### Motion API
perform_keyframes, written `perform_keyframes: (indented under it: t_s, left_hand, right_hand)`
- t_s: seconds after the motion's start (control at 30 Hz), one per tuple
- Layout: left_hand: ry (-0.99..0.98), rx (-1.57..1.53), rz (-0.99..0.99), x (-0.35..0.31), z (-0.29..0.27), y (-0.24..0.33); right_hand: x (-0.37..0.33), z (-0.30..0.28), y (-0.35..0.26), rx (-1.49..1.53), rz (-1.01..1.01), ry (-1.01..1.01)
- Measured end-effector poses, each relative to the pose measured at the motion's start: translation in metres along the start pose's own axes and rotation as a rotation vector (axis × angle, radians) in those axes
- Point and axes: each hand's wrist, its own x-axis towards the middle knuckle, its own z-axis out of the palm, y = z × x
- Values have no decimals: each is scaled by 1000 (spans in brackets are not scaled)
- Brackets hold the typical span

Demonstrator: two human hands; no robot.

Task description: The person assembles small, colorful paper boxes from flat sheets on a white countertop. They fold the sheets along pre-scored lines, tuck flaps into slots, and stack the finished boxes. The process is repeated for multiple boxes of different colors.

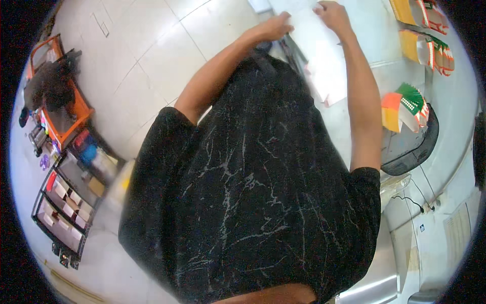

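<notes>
Both my arms reach forward over my black, white-streaked shirt to a white counter at the top of the view. My left hand lies curled on the left edge of a flat white sheet. My right hand grips the same sheet at its far right corner. The sheet lies tilted on the counter, and its lower end is blurred. A dark strip runs along the sheet's left side.
Folded orange, green and white cartons stand at the right, with more further back. Beside them lies a black mesh tray. An orange rack and a shelf of small packets stand on the tiled floor at left.
</notes>
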Motion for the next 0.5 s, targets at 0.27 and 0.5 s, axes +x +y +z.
perform_keyframes:
  t_s: [0.27, 0.5]
  left_hand:
    - [106, 48, 73, -10, 4, 0]
    - [32, 16, -39, -14, 10, 9]
  right_hand:
    - [-31, 37, -28, -251, -183, 358]
    - [-38, 50, -28, -425, -246, 511]
